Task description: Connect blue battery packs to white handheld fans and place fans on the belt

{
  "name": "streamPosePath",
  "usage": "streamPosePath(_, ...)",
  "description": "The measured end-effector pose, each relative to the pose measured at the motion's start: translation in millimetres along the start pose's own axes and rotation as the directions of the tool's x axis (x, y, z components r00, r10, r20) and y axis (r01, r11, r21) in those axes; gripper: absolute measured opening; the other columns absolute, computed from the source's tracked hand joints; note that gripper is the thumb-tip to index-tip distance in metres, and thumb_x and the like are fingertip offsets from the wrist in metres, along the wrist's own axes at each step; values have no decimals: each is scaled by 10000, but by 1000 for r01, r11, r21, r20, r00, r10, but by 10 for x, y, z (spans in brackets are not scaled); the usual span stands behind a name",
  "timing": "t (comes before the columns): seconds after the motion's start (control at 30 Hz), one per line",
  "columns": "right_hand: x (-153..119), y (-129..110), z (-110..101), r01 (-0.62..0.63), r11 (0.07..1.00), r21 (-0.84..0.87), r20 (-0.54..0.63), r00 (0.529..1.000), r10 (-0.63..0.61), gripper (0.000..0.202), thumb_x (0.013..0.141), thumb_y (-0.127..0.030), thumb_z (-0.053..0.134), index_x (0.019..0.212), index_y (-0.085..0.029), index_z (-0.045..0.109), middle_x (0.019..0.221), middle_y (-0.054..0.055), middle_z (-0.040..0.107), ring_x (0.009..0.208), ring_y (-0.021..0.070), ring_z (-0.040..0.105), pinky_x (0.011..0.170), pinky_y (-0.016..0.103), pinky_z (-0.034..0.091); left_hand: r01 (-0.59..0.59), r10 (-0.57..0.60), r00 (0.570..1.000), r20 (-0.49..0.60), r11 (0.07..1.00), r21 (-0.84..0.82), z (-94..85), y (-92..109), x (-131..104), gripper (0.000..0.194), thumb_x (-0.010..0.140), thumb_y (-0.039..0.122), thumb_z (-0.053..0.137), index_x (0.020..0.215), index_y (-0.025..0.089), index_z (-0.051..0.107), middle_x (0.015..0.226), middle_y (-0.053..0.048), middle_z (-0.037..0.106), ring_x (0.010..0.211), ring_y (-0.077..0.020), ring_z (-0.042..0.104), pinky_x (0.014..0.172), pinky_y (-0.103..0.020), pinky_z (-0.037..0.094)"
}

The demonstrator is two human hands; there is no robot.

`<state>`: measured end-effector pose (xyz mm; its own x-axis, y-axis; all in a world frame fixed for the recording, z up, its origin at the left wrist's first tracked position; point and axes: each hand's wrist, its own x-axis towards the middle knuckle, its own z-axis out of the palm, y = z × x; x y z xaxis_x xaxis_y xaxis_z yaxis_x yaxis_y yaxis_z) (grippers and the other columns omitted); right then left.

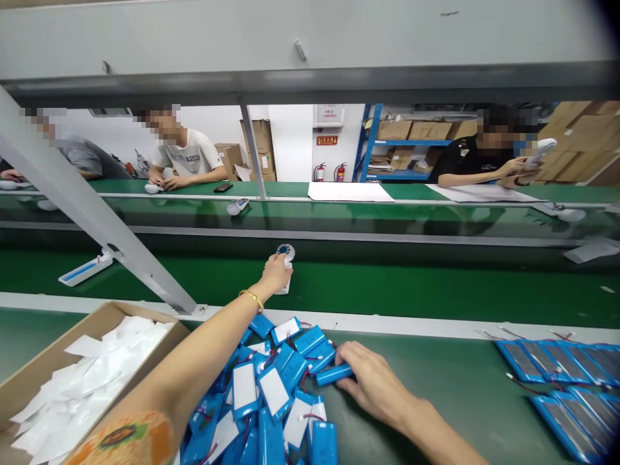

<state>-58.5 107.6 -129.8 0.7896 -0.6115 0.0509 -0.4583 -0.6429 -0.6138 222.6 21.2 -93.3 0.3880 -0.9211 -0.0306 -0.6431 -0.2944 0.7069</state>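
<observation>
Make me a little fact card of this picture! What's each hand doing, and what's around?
Left grip: on a white device at the green belt
Right grip: holding one blue pack
Between the arms: pile of blue packs, some with white tops
Left side: cardboard box of white sheets
Right side: grey-faced packs in two rows
Across: three people, including a person in black holding something white

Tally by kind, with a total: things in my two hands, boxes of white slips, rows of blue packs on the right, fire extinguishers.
White device in left hand: 1
Blue pack in right hand: 1
Box of white slips: 1
Rows of blue packs, right: 2
Fire extinguishers: 2
Total: 7
</observation>
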Motion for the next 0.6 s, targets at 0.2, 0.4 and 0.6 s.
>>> streamPosePath(0.2,-35,-4,-406,-33,900,435,-222,965,142,130,849,-276,598,963,-221,569,912,24,607,798,177,545,700,301,419,-342,399,851,341,915,-216,-233,515,-913,321,861,345,570,1168,251,584,1234,-21,575,1136,-181,543,974,-294,446)
streamPosePath(0.4,134,-202,-527,261,665,700,-444,888,119,209,816,-317,673,987,-236,584,1050,45,565,929,184,563,798,302,461,-588,639,728,250,769,-252,-260,719,-1471,230,868,217,588,1095,255,596,1028,14,637,915,-116,593,805,-207,484)
streamPosePath(0.6,186,-242,-535,23,94,995,-33,994,101,299,922,-447,479,822,-171,534,820,76,659,591,133,627,502,213,473,-902,903,407,140,421,-95,-282,640,-1446,319,904,96,492,1201,208,523,1164,-59,584,1088,-128,548,934,-215,465)
